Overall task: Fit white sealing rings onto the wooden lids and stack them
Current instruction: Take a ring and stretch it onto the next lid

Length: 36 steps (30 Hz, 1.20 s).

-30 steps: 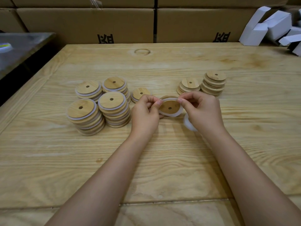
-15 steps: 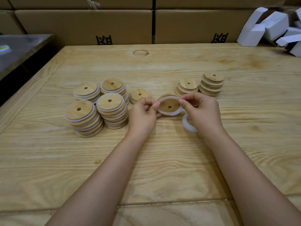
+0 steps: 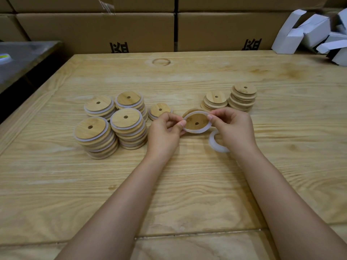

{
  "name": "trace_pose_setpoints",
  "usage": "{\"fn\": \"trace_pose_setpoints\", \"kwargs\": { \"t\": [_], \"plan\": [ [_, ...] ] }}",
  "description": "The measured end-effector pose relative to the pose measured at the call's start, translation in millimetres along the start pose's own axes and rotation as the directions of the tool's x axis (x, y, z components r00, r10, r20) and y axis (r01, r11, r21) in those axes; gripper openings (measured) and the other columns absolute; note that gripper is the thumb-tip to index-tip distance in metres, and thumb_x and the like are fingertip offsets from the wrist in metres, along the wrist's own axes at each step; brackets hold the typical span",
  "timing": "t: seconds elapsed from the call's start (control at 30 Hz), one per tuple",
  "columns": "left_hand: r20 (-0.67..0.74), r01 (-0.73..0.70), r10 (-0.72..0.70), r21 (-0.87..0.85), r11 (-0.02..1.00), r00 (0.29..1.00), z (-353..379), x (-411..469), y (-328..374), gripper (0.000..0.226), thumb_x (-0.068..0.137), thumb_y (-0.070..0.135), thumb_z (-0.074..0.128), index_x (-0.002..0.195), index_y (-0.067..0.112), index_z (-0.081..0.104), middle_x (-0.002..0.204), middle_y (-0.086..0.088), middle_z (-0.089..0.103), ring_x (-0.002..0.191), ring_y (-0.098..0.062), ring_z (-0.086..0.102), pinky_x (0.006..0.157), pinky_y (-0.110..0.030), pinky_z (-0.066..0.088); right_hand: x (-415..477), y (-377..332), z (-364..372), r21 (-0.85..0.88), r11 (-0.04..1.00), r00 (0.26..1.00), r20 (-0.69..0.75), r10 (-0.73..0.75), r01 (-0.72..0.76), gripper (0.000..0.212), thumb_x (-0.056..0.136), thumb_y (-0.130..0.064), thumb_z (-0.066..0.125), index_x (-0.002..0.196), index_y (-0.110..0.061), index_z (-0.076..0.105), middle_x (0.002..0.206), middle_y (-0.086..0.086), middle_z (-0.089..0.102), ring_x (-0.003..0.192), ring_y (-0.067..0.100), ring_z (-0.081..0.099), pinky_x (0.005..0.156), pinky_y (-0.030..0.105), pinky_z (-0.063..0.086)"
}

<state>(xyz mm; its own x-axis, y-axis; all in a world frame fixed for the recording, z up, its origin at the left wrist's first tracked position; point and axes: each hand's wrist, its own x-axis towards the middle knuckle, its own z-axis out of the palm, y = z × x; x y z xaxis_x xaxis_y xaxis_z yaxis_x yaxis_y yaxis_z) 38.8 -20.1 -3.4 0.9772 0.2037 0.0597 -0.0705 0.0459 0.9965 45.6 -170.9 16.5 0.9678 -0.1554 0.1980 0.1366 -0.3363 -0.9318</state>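
The white sealing ring was hardly moved since a second earlier, pinched by left hand and right hand round the wooden lid, seating judged unfinished.

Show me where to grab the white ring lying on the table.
Pinch the ring's left arc, finger in the hole, thumb outside, coming down from the left. It lies flat on the table, and the right hand covers its other side.

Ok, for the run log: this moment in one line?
left hand pinches sealing ring | right hand pinches it | lid inside ring
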Motion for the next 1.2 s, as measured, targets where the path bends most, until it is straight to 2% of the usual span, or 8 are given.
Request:
{"fn": "trace_pose_setpoints", "kwargs": {
  "t": [0.1, 0.2, 0.4, 0.5, 0.67, 0.87, 1.03, 1.2],
  "plan": [
    [0.04, -0.038, 0.035, 0.083, 0.996, 0.999, -0.6, -1.2, -2.1, 0.029, 0.084, 0.0, 0.064, 0.088, 0.026, 0.052, 0.081, 0.001, 0.069, 0.073, -0.007, 0.07, 0.07, -0.024, 0.056, 0.5, 0.2, -0.3, -0.011, 1.0, 1.0, -0.026, -0.007, 0.006, 0.011, 0.085, -0.017, 0.068, 0.077, -0.025, 0.067, 0.079, -0.004, 0.069, 0.07, 0.009, 0.063, 0.057, 0.014, 0.048],
    [0.104, -0.086, 0.069, 0.172, 0.981, 0.992, -1.9, -1.9, -2.2, 0.035, 0.084, 0.005, 0.066, 0.1, 0.033, 0.052, 0.083, 0.005, 0.07, 0.076, -0.007, 0.069, 0.075, -0.02, 0.055, -1.1, -1.4, 1.1, -0.037, 0.998, 0.998, -0.028, -0.057, 0.056, 0.013, 0.085, -0.015, 0.067, 0.078, -0.026, 0.066, 0.077, -0.013, 0.066, 0.069, -0.007, 0.059, 0.06, 0.005, 0.044],
    [0.135, -0.117, 0.098, 0.142, 0.983, 0.986, 0.2, -0.9, -1.0, 0.023, 0.087, 0.006, 0.063, 0.089, 0.028, 0.059, 0.088, 0.002, 0.068, 0.087, -0.016, 0.068, 0.082, -0.034, 0.056, -8.3, -8.8, 6.7, -0.109, 0.964, 0.97, -0.001, -0.244, 0.242, 0.008, 0.083, -0.007, 0.066, 0.087, -0.013, 0.07, 0.086, -0.007, 0.068, 0.081, 0.002, 0.063, 0.079, 0.015, 0.05],
    [0.088, -0.092, 0.088, 0.048, 0.995, 0.992, 0.6, 0.3, -1.6, 0.025, 0.089, 0.002, 0.057, 0.088, 0.026, 0.058, 0.086, -0.001, 0.068, 0.083, -0.012, 0.068, 0.078, -0.033, 0.057, -10.1, -10.0, 7.4, -0.115, 0.949, 0.955, -0.015, -0.298, 0.294, 0.01, 0.082, -0.01, 0.069, 0.091, -0.013, 0.069, 0.089, -0.004, 0.069, 0.085, 0.009, 0.064, 0.082, 0.023, 0.051],
    [0.06, -0.071, 0.072, -0.024, 0.997, 0.996, 1.0, 3.2, -3.1, 0.026, 0.092, 0.0, 0.053, 0.09, 0.026, 0.056, 0.092, -0.009, 0.067, 0.093, -0.026, 0.066, 0.084, -0.041, 0.054, -9.4, -7.8, 8.3, -0.085, 0.96, 0.962, -0.033, -0.271, 0.268, 0.005, 0.081, -0.015, 0.071, 0.08, -0.018, 0.067, 0.085, -0.008, 0.068, 0.083, 0.008, 0.064, 0.081, 0.024, 0.052],
    [0.029, -0.078, 0.08, -0.06, 0.995, 0.996, 0.6, 4.6, -4.2, 0.031, 0.092, -0.003, 0.05, 0.09, 0.028, 0.054, 0.091, -0.004, 0.064, 0.089, -0.019, 0.064, 0.082, -0.036, 0.053, -8.7, -7.9, 11.5, 0.048, 0.982, 0.983, -0.02, -0.183, 0.183, 0.021, 0.081, -0.009, 0.068, 0.072, -0.026, 0.061, 0.081, -0.013, 0.067, 0.076, 0.003, 0.065, 0.075, 0.017, 0.051],
    [0.034, -0.038, 0.045, -0.178, 0.983, 0.998, -0.6, 4.6, -1.5, 0.027, 0.093, -0.004, 0.047, 0.093, 0.022, 0.054, 0.09, -0.001, 0.063, 0.084, -0.01, 0.063, 0.075, -0.022, 0.056, -8.3, -10.4, 10.7, 0.132, 0.984, 0.992, 0.021, -0.125, 0.121, 0.02, 0.081, -0.004, 0.067, 0.071, -0.021, 0.063, 0.082, -0.011, 0.068, 0.078, 0.006, 0.066, 0.075, 0.016, 0.051],
    [0.078, 0.012, 0.006, -0.229, 0.973, 0.997, -3.9, 4.2, 0.9, 0.024, 0.094, -0.003, 0.046, 0.095, 0.019, 0.056, 0.09, -0.002, 0.065, 0.083, -0.009, 0.065, 0.071, -0.023, 0.057, -8.0, -12.6, 8.8, 0.126, 0.984, 0.989, 0.055, -0.135, 0.127, 0.017, 0.082, -0.004, 0.066, 0.074, -0.019, 0.064, 0.084, -0.006, 0.069, 0.082, 0.012, 0.067, 0.078, 0.02, 0.053]
  ]
}}
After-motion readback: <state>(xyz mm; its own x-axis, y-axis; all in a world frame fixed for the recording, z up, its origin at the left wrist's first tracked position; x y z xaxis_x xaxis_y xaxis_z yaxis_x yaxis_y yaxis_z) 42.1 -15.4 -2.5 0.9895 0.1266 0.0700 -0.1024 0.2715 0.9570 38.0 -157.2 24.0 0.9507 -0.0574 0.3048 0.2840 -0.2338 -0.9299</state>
